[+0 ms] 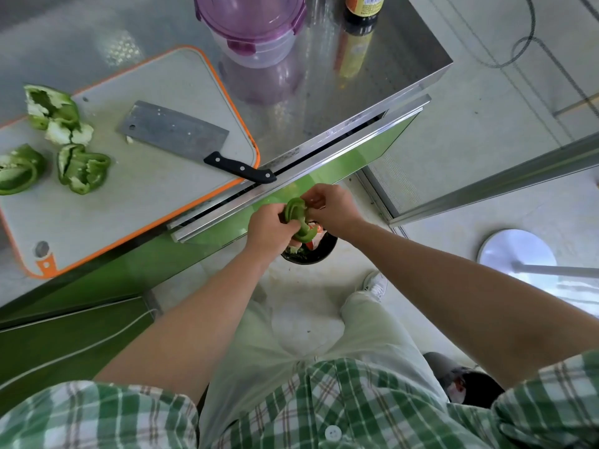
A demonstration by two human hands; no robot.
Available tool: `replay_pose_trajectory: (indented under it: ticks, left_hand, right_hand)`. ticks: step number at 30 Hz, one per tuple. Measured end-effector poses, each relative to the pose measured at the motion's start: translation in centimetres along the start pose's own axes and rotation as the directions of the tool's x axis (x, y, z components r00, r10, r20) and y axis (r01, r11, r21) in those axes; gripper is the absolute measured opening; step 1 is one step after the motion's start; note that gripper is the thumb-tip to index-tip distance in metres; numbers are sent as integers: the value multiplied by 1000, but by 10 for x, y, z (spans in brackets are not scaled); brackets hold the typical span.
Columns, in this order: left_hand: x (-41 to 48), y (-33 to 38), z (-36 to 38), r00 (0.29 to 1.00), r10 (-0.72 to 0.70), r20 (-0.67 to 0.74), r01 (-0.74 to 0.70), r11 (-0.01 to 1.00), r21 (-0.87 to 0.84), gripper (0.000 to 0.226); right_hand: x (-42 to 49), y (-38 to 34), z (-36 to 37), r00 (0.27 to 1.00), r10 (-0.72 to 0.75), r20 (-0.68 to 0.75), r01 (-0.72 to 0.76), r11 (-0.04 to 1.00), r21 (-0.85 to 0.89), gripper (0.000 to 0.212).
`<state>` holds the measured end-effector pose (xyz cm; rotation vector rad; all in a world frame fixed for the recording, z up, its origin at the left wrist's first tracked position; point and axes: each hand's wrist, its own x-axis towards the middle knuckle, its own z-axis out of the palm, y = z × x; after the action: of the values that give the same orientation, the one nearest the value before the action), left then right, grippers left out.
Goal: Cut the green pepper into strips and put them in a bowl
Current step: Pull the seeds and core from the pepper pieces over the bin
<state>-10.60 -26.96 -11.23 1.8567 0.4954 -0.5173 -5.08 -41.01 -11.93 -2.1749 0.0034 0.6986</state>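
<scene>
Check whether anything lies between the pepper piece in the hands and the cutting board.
Yes, the cleaver: it lies across the cutting board's right corner, handle jutting past the edge toward the hands. The left hand and right hand hold the pepper piece off the counter, above a black bin. Nothing else visible intervenes.

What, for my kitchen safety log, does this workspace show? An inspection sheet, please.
Surface: steel counter carrying an orange-rimmed cutting board.
Job's things: cleaver flat on the board, handle past its edge; three pepper pieces on the board; no open bowl seen.
Clutter: purple-lidded container and sauce bottle on the counter.
Hands: left hand and right hand both hold a pepper chunk above a black bin of scraps.
Cables: white cord along the green cabinet; dark cable on the floor.
Surroundings: round stool base on the floor.
</scene>
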Motion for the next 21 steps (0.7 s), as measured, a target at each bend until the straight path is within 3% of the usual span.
replay_pose_trajectory:
  ticks: [4,8,11,16,21]
  left_hand:
    - [-1,-4,-6,1000,-11,-28,10,1000,-19,10]
    - [-3,2,-11,999,7,54,-1,993,-119,14]
    - [-5,8,-12,996,22,91,-2,977,-212,17]
    - [-5,3,-19,999,4,32,4,969,-246,21]
    - [-7,7,-27,1000,-12,-10,8,951,-310,25]
  right_hand:
    - [0,17,-19,998,66,24,-67,995,74,22]
    - [-2,6,-15,988,-8,155,-7,996,93,33]
    - [0,-5,-11,990,-5,144,-21,984,179,20]
    - [3,4,-27,977,36,208,-108,932,345,21]
    - [2,-17,-23,971,-36,234,-63,915,399,29]
